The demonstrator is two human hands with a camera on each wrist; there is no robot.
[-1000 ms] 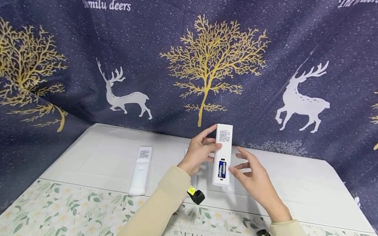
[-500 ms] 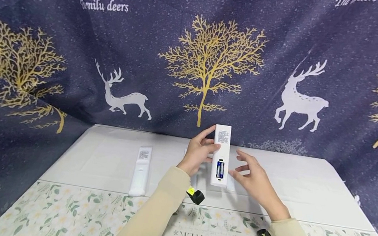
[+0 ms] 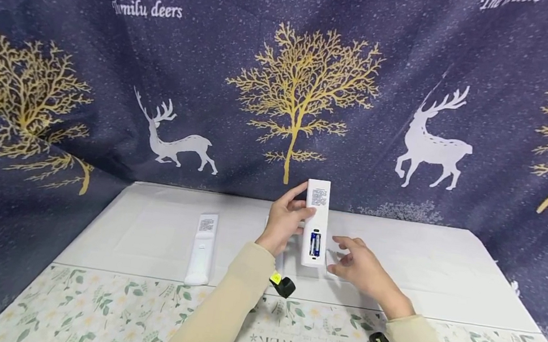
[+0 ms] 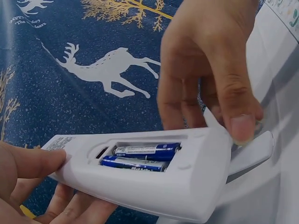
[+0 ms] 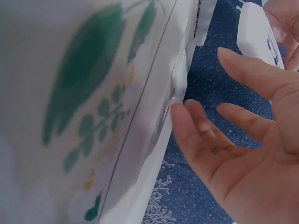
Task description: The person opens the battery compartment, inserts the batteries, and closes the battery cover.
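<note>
My left hand (image 3: 285, 221) grips a white remote control (image 3: 316, 216) by its upper part, back side facing me. Its battery compartment is uncovered, and two blue batteries (image 4: 140, 156) lie side by side in it. To the right of the remote, my right hand (image 3: 362, 267) reaches down with thumb and fingers spread apart. In the left wrist view, a small white battery cover (image 4: 254, 151) lies just beyond the remote's end, with the right thumb close over it. The right fingertips (image 5: 177, 112) are right at the cover's edge in the right wrist view.
A second white remote (image 3: 201, 250) lies back side up on the white table (image 3: 421, 269), to the left. Another white piece is mostly hidden behind my left hand. A flowered mat (image 3: 123, 312) covers the front, and a dark deer-print curtain (image 3: 204, 71) hangs behind.
My right hand has moved down from beside the remote towards the cover on the table. The left hand keeps hold of the remote, which shifts slightly left in view.
</note>
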